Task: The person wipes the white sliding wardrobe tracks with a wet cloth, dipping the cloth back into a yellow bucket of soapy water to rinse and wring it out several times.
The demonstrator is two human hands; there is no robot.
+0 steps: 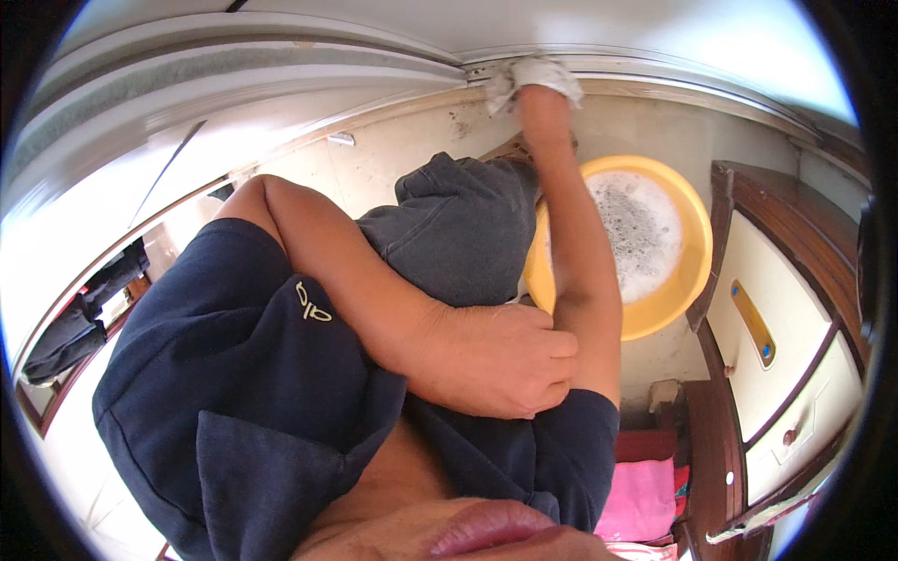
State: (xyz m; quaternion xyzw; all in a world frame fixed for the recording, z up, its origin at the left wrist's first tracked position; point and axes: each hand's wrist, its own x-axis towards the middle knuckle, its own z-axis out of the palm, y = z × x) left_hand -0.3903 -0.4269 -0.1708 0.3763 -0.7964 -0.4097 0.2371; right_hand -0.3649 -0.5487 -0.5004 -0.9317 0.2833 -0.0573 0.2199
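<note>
A whitish wet-looking cloth [501,88] lies in the grip of my right hand [544,109], which presses it on the metal sliding-door track [617,69] at the top. My right arm reaches over a yellow plastic basin [694,245] of foamy water [638,231]. The cloth hides most of my right fingers. Across my body comes my left arm; its hand [508,361] has curled fingers resting against my right arm near the elbow, with no object visible in it.
White sliding panels [280,95] run along the left and top. At the right is a dark wooden cabinet with white drawers [765,294]. Pink fabric [638,498] lies at the lower right. My bent knee in dark grey trousers [463,238] is beside the basin. Dirt marks the floor [463,126].
</note>
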